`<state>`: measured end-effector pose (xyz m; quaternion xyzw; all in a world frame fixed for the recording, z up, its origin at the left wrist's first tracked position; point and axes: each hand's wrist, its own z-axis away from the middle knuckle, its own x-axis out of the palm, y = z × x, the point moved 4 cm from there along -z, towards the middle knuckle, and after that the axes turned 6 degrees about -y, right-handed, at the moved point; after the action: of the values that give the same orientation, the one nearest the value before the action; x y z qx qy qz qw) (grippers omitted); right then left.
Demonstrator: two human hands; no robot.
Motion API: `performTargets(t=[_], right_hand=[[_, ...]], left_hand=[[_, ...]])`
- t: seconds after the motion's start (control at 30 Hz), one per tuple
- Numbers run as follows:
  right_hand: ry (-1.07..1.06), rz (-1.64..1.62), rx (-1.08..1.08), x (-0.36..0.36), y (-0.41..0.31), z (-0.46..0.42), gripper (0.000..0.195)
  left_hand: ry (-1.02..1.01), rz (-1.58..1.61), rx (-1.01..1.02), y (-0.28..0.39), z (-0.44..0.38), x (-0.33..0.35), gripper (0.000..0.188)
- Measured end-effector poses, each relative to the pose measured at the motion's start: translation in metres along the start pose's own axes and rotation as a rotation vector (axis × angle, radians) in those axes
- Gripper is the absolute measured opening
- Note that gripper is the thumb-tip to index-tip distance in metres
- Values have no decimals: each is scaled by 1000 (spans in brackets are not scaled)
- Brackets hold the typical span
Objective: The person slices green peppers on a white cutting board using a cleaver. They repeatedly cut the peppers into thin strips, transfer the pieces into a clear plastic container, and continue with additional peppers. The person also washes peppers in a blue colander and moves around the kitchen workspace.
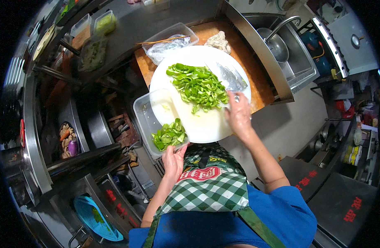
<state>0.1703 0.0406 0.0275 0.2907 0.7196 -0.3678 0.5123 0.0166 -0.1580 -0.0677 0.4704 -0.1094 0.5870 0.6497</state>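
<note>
My left hand (pixel 174 161) grips the near rim of a clear plastic container (pixel 140 114), held tilted at the left edge of a round white cutting board (pixel 208 127). Cut green pepper pieces (pixel 169 135) lie in the container's near end. On the board a larger heap of sliced green peppers (pixel 199 86) is spread out. My right hand (pixel 239 114) is at the heap's right edge, fingers curled. A cleaver blade (pixel 230 76) lies flat on the board just beyond these fingers. Its handle cannot be made out, and whether the right hand holds anything is unclear.
Behind the board stands a plastic container (pixel 190 31) with a plastic bag and chopsticks across it. A crumpled cloth (pixel 219 42) lies on the wooden surface (pixel 261 90). A metal partition (pixel 258 46) separates this from a sink (pixel 298 68). At lower left is a blue basket (pixel 94 217).
</note>
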Motion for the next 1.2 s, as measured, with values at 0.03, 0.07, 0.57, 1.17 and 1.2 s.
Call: performTargets(t=[0.03,0.07,0.57,1.17,1.2], right_hand=[[-105,109,91,5,21,1,61],[-132,81,152,16,43,1,68],[-267,-576,256,-26,92,-49,32],[-882,-1059,145,54,136,-6,27],[-897,-1080,157,50,129,-5,27]], left_hand=[[3,24,-11,-1,-3,5,35],[46,41,-32,-3,-8,10,26],[-345,-1148,380,-36,0,120,25],[275,-1889,766,-53,-133,198,82],[285,-1852,899,-52,-129,197,74]])
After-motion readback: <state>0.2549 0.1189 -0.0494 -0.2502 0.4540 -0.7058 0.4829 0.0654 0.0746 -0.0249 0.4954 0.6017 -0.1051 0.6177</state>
